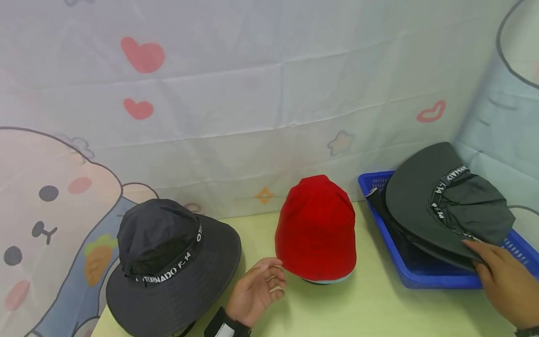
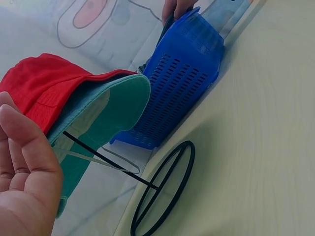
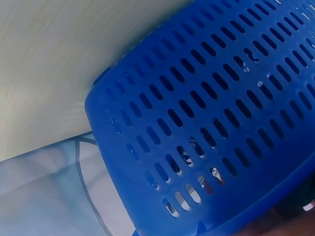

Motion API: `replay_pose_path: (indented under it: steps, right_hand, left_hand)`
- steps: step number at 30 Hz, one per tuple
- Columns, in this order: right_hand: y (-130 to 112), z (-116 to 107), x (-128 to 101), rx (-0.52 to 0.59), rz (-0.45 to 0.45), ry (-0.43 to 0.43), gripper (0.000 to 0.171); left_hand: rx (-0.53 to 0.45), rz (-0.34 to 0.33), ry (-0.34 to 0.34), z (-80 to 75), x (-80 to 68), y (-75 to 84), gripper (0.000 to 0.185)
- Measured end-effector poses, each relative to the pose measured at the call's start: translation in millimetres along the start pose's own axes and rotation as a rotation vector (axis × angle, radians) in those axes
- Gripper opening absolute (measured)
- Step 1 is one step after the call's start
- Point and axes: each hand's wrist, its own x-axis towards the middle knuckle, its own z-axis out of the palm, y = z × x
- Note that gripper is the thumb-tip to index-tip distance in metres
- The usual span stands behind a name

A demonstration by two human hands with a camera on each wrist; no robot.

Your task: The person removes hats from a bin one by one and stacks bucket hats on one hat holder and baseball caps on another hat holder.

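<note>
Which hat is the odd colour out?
The red hat, standing between the leftmost dark hat and the blue basket; the basket's hats are dark too.

Our bare left hand [image 1: 258, 290] rises from the lower middle of the head view, palm showing, its fingers loosely bent and relaxed — a black-banded left wrist [image 1: 227, 325] below it. Our bare right hand [image 1: 505, 281] comes in from the lower right edge, back uppermost, fingers pointing leftward and drawn against the thumb in a pinch. Only a sliver of our dark-banded right wrist [image 1: 528, 331] shows.
</note>
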Motion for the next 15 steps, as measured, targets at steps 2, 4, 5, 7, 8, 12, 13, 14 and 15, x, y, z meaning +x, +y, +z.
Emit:
replay_pose_path:
  steps: [2, 4, 5, 7, 8, 12, 13, 14, 15]
  right_hand:
    - [-1.2, 0.6, -0.7, 0.003, -0.006, -0.006, 0.051]
    - [-2.6, 0.7, -1.0, 0.006, -0.016, -0.002, 0.05]
    - [-3.8, 0.9, -1.0, 0.006, -0.015, 0.003, 0.049]
    - [-5.7, 1.3, 0.4, 0.005, -0.012, 0.007, 0.048]
    - [-6.0, 1.0, 1.0, 0.007, -0.017, 0.0, 0.047]
    - [-5.7, 0.4, 4.8, 0.002, -0.03, -0.045, 0.045]
    - [-4.6, 0.2, 5.3, 0.004, -0.039, -0.062, 0.045]
    - [-4.0, -0.1, 6.0, 0.005, -0.047, -0.073, 0.046]
    - [-4.0, 0.2, 6.7, 0.004, -0.05, -0.074, 0.045]
  left_hand:
    - [-0.005, 0.007, -0.008, -0.8, 0.2, 0.4, 0.052]
    - [-0.009, 0.013, -0.013, -1.5, 0.0, 0.6, 0.052]
    - [-0.011, 0.014, -0.014, -1.8, -0.2, 0.6, 0.052]
    - [-0.01, 0.018, -0.014, -2.3, -0.5, 0.6, 0.053]
    - [-0.009, 0.018, -0.013, -2.4, -0.6, 0.7, 0.053]
    - [0.005, 0.017, -0.006, -2.1, -0.5, 1.1, 0.053]
    - [0.01, 0.017, -0.003, -1.7, -0.3, 1.2, 0.052]
    - [0.012, 0.016, -0.001, -1.3, -0.1, 1.3, 0.052]
    - [0.016, 0.016, 0.003, -0.9, 0.1, 1.5, 0.052]
